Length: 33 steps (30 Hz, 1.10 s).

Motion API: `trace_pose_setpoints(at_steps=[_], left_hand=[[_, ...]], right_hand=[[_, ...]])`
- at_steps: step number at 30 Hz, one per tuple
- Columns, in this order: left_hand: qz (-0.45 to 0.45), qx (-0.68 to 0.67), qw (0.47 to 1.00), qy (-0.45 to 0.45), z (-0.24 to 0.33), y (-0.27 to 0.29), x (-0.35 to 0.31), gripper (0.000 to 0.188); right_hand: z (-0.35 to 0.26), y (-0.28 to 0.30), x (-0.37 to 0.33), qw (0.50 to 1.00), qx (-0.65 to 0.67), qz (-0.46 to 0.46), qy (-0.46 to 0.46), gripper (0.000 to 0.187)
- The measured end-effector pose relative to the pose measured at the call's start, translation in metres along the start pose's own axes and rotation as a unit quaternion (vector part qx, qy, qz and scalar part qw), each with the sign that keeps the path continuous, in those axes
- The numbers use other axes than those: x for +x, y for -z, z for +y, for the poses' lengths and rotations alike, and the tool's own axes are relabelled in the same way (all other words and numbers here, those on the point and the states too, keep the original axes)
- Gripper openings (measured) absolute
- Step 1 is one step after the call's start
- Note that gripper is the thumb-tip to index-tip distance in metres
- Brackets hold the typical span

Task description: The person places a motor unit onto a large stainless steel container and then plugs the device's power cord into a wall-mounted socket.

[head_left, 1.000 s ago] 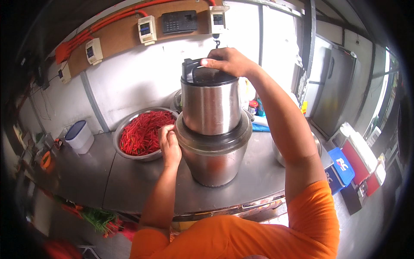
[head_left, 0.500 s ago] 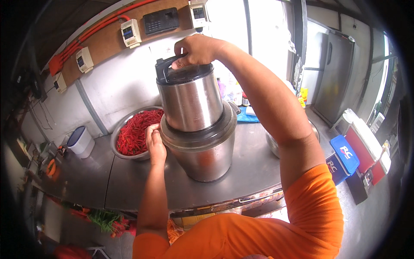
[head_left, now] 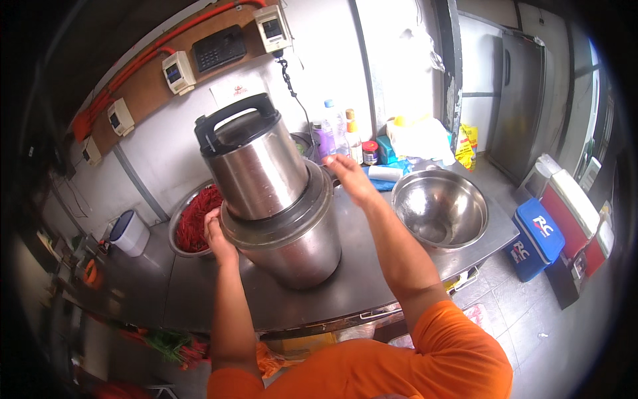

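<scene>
A large stainless steel food chopper, with a steel motor head and a black top handle, leans left on the steel table. My left hand is closed against its left side, just under the dark lid rim. On the other side my right hand grips the chopper near its side handle, which the fingers mostly hide. Behind my left hand, red chillies fill a metal basin. The chopper's inside is hidden by its lid.
To the right stands a wide steel mixing bowl. Bottles and a red-lidded jar line the wall. A white container is at far left; a blue cooler box stands right of the table.
My right hand has let go of the black top handle and come down to the chopper's right side. The chopper now tilts further left. The view has shifted, showing the steel bowl fully.
</scene>
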<state>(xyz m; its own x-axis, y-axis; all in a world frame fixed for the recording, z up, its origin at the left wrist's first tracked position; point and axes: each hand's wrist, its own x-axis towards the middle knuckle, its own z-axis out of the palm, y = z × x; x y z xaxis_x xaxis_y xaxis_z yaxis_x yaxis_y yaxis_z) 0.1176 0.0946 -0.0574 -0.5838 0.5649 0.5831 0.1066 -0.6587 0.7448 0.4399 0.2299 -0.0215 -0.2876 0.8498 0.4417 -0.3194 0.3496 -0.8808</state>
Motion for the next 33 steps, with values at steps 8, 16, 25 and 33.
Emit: trace_pose_setpoints(at_steps=[8,16,25,33], left_hand=[[-0.055,-0.083,0.987,0.124,0.006,0.007,0.015,0.036],[-0.045,0.108,0.993,0.020,0.065,-0.002,0.082,0.035],[-0.338,0.487,0.765,-0.252,0.240,-0.154,0.091,0.041],[-0.451,0.609,0.619,-0.204,0.231,-0.202,0.119,0.029]], right_hand=[[0.012,-0.019,-0.032,0.993,-0.027,0.100,0.063,0.032],[-0.008,-0.025,-0.086,0.977,-0.124,0.095,0.148,0.052],[-0.019,-0.013,-0.098,0.978,-0.156,0.033,0.133,0.081],[-0.009,-0.004,-0.093,0.983,-0.123,0.011,0.133,0.086]])
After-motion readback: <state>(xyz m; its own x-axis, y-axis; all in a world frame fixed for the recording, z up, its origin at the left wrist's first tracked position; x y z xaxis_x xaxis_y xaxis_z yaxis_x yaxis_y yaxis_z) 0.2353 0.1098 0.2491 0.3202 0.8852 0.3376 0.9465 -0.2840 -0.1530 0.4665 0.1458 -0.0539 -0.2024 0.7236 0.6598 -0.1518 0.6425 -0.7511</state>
